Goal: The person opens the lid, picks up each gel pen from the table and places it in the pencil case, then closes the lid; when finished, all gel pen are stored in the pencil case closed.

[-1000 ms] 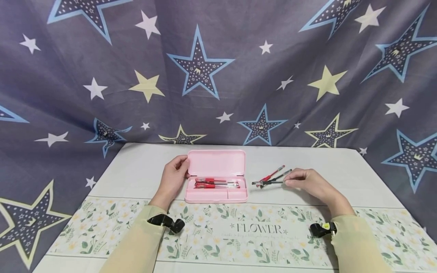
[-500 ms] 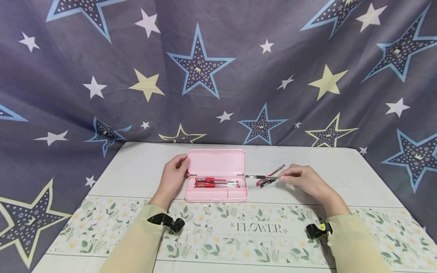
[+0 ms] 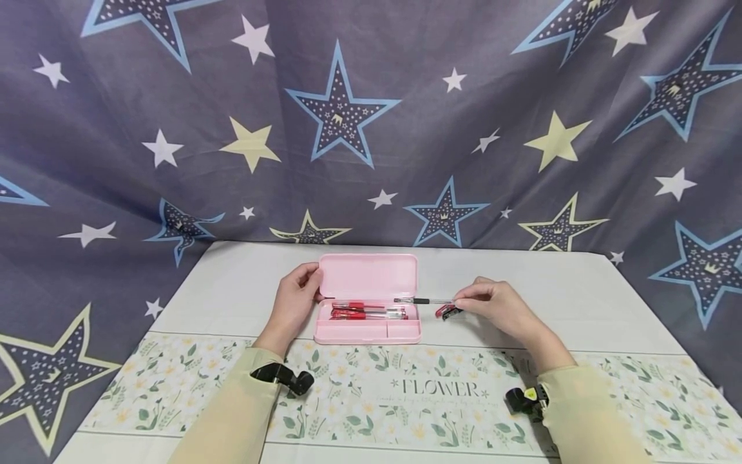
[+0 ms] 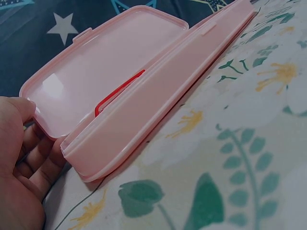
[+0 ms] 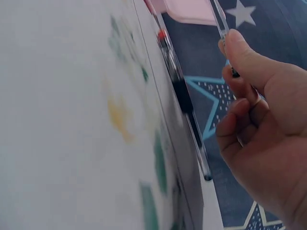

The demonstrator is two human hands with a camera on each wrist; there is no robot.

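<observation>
Plainly, the left hand (image 3: 294,300) grips a glossy pink lid (image 3: 368,276), the right hand (image 3: 500,308) pinching a clear-barrelled pen (image 3: 424,301).

The right hand (image 3: 503,310) has carried the black pen (image 3: 421,301) leftward; beyond the grip, it now overhangs the pink case (image 3: 350,332).

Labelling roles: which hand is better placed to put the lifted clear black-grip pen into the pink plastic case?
Right hand, likely: it pinches the pen, whose end appears over the case; the left hand holds the lid.
</observation>
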